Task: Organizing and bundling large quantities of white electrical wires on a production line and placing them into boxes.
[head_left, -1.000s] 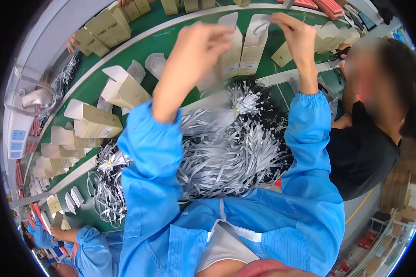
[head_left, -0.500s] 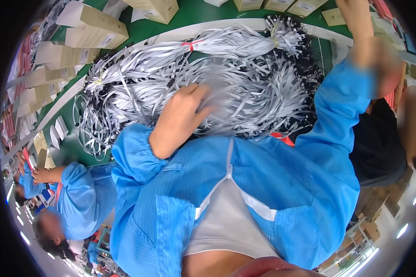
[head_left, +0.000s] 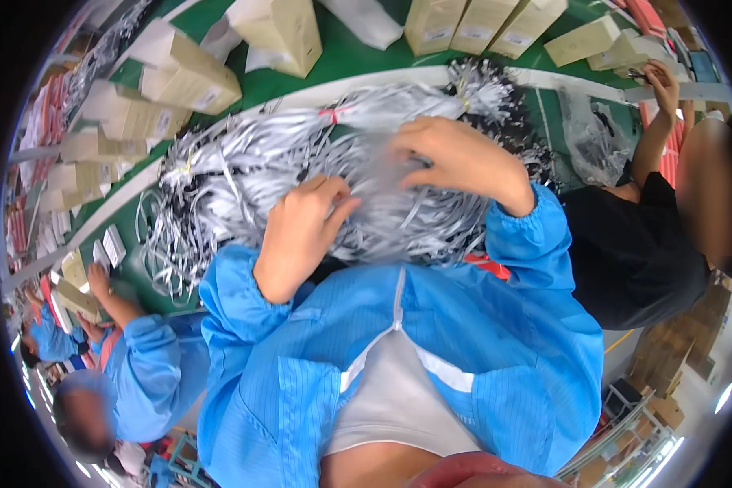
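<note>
Holds left hand (head_left: 295,232) and right hand (head_left: 464,156) over grey cords (head_left: 244,193) running left-to-right, with curled fingers (head_left: 321,185), too blurred to tell any pinch.

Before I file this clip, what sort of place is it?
Probably a factory production line: cartons stand along a green work surface, bundled silvery cords lie heaped in front, and a blue-clad co-worker is at left.

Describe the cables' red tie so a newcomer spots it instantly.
On the green table lies a wide heap of silver cables. Along its far edge runs a bundle; the red tie cinches it midway, beyond the left hand. Unlike the yellowish tie farther right, this one is red.
</note>
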Motion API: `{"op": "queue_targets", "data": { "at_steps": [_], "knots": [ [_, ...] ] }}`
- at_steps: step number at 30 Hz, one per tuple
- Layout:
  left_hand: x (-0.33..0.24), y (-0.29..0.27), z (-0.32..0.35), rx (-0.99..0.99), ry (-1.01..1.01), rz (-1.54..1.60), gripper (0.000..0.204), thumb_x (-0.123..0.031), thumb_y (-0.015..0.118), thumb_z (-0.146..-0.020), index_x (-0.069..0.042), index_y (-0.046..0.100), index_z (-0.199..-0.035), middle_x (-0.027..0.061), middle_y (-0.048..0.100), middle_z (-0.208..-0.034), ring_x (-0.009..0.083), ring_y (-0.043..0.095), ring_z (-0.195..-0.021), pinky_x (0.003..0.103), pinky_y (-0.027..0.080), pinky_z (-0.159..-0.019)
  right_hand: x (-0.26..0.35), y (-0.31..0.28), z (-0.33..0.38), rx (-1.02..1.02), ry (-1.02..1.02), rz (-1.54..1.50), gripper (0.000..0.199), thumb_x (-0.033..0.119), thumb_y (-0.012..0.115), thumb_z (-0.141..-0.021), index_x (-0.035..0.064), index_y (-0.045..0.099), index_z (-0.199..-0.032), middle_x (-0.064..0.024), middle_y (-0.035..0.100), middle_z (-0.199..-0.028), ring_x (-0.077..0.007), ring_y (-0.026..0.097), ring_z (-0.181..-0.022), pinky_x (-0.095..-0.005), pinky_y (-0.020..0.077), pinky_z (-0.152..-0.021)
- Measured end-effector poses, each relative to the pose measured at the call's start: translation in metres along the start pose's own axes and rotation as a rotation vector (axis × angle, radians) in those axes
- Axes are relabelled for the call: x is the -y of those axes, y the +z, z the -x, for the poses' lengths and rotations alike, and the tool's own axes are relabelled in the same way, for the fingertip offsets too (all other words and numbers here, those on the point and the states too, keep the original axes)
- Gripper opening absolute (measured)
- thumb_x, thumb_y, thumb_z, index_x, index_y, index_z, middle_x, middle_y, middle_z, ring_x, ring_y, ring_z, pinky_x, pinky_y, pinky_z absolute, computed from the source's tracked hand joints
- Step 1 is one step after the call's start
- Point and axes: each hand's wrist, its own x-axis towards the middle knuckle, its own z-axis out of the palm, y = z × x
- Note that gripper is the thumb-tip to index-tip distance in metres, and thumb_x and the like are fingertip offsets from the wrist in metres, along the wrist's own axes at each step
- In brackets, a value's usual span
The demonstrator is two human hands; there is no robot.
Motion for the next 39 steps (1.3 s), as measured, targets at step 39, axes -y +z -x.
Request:
{"op": "queue_targets", "data": {
  "at_steps": [39],
  "knots": [
    [-0.007,-0.12,-0.008,-1.01,0.389,0.773,0.015,-0.011,0.056,-0.103,0.0,0.059,-0.114,0.0101,0.06,-0.108,0.0188,0.064,-0.092,0.034,0.055,-0.085,0.075,-0.02,-0.01,-0.056,0.036,-0.94,0.024,0.025,0.063,-0.102,0.007,0.06,-0.118,0.0008,0.056,-0.076,-0.0052,0.047,-0.061,-0.0233,0.038,-0.052]
  ]
}}
